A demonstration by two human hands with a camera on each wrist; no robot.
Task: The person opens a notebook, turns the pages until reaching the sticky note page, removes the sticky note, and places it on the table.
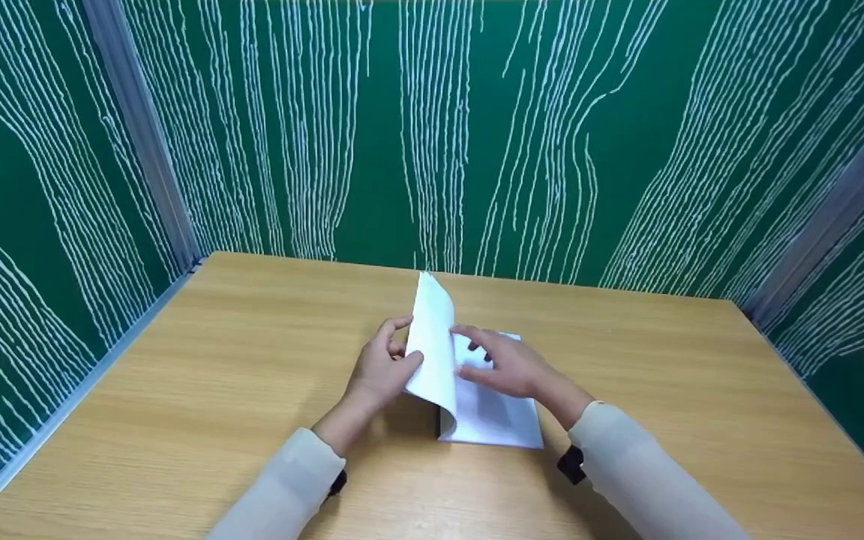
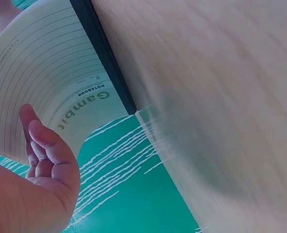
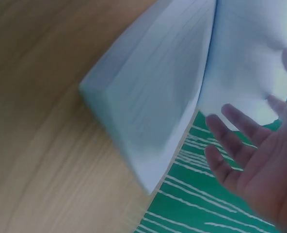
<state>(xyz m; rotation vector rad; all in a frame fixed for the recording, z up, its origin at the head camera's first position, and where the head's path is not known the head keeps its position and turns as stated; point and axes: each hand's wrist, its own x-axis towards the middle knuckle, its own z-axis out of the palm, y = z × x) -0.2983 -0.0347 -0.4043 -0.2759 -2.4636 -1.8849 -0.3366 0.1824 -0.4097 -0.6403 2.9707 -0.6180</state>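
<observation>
A notebook (image 1: 499,420) lies on the table, opened, with its front cover and leaves (image 1: 432,352) raised upright in a curve. My left hand (image 1: 381,367) holds this raised part at its left edge, thumb on the near face and fingers behind. In the left wrist view the cover (image 2: 61,58) shows printed lines, the words "Gambit" and "NOTEBOOK", and a black spine (image 2: 104,58). My right hand (image 1: 511,365) hovers over the lower white page, fingers spread and loosely bent, index fingertip right at the raised leaf. The right wrist view shows its fingers (image 3: 235,141) apart.
The notebook lies around the middle of a wood-grain table (image 1: 252,337). Green panels (image 1: 379,150) with wavy white lines stand behind the table and along both sides, joined by grey posts (image 1: 139,127).
</observation>
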